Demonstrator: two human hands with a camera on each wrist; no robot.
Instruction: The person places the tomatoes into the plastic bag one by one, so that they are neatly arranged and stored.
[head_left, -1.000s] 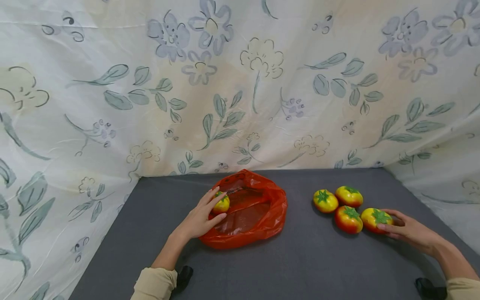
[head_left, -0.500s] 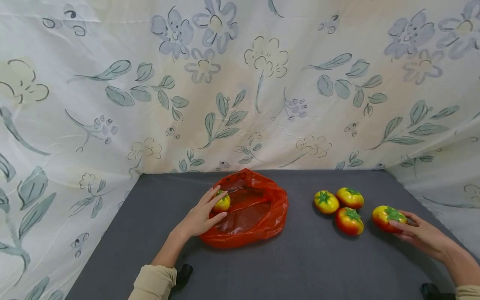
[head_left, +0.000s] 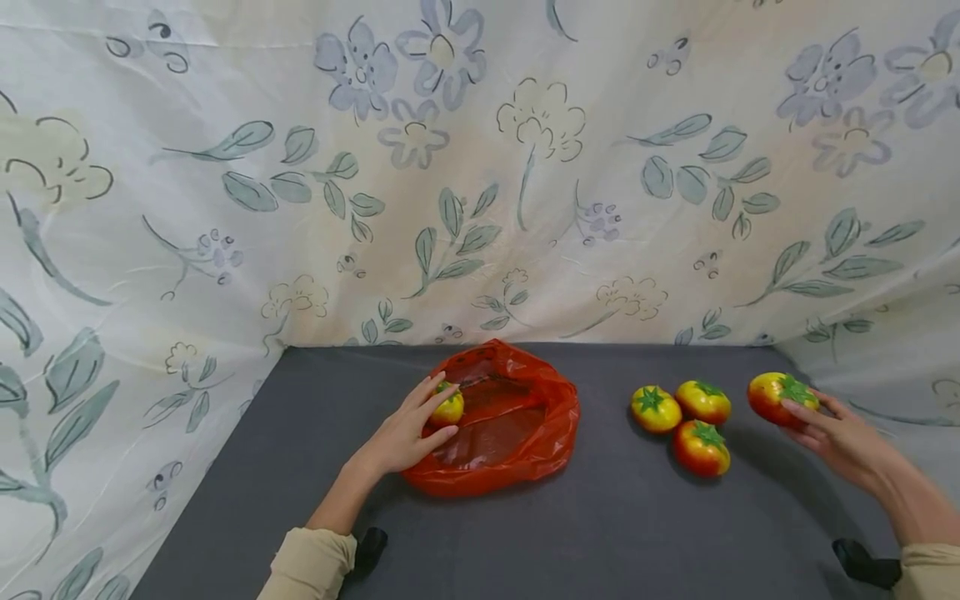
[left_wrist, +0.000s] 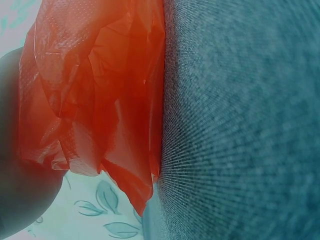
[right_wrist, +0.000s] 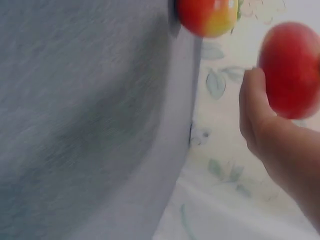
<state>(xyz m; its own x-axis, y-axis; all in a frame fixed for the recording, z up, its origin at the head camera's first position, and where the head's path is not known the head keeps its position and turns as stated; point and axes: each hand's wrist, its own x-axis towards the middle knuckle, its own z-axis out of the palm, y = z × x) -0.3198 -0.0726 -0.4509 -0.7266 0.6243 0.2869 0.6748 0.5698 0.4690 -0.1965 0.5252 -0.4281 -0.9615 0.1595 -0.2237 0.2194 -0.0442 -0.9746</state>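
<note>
My right hand (head_left: 843,429) grips a glossy red-and-yellow tomato (head_left: 772,398) with a green leafy top, thumb over its front. It hangs above the dark table, a shadow beneath it; in the right wrist view the tomato (right_wrist: 290,70) shows its red underside. Three similar tomatoes (head_left: 701,448) lie grouped to its left. At the left rim of a red plastic bag (head_left: 551,442), my left hand (head_left: 401,433) rests with fingers extended and spread. Another tomato (head_left: 448,408) shows between those fingers and the thumb. In the left wrist view the crumpled bag (left_wrist: 115,100) hides most of that hand.
The bag stands on a dark grey cloth-covered table (head_left: 600,533), its mouth wide and facing up. A floral curtain (head_left: 480,167) hangs along the back and both sides, meeting the table's far edge.
My right hand has drawn its tomato rightward away from the other three, then raised it off the table. The left hand and the bag stay where they were.
</note>
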